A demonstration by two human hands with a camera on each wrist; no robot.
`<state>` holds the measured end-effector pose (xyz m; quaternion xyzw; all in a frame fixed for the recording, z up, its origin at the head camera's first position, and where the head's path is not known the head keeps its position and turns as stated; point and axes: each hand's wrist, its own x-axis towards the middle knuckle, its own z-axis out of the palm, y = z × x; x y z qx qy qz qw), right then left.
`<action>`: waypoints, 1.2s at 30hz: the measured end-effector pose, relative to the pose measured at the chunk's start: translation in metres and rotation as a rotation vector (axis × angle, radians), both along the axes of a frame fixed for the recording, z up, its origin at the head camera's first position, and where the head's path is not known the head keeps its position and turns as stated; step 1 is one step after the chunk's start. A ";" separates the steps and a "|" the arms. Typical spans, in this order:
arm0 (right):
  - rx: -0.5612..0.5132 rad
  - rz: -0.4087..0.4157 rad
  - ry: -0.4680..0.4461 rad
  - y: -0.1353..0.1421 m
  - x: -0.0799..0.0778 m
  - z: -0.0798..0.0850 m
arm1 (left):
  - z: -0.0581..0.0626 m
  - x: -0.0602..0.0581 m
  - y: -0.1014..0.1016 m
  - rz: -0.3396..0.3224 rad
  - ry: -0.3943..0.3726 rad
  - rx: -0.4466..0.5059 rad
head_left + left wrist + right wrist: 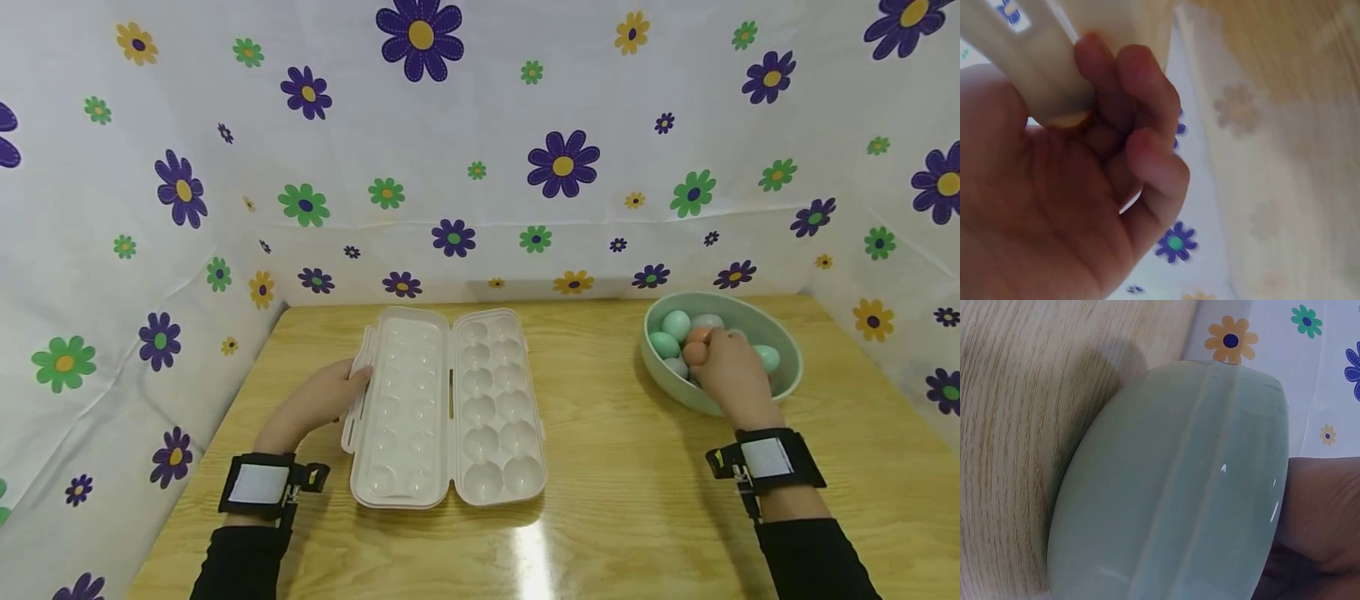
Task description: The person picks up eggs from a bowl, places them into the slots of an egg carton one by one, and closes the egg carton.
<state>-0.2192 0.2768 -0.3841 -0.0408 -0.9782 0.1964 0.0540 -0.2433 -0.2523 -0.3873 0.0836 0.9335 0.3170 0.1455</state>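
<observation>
An egg carton [450, 408] lies unfolded on the table, its lid half on the left and its half with round hollows on the right; no eggs sit in the hollows. My left hand [333, 392] grips the flap at the lid's left edge, fingers curled beneath it, as the left wrist view [1054, 200] shows. My right hand [731, 371] reaches into a pale green bowl [1160, 487] of eggs. Its fingers touch a brown egg [696, 353] there; the fingertips are hidden, so whether they pinch it is unclear. Green eggs [677, 325] and whitish ones lie around.
The wooden table [600, 483] stretches between the carton and the bowl. Flower-printed cloth [480, 150] hangs behind the table and along both sides. The bowl's rim [787, 333] rises around the right hand.
</observation>
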 end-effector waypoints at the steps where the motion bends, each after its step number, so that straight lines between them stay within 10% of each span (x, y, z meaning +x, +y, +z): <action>1: 0.002 -0.002 -0.002 -0.001 0.000 0.000 | 0.002 0.002 0.004 -0.007 0.008 -0.004; 36: -0.109 -0.058 -0.006 -0.008 0.004 0.015 | 0.039 0.036 0.097 -0.121 0.005 -0.063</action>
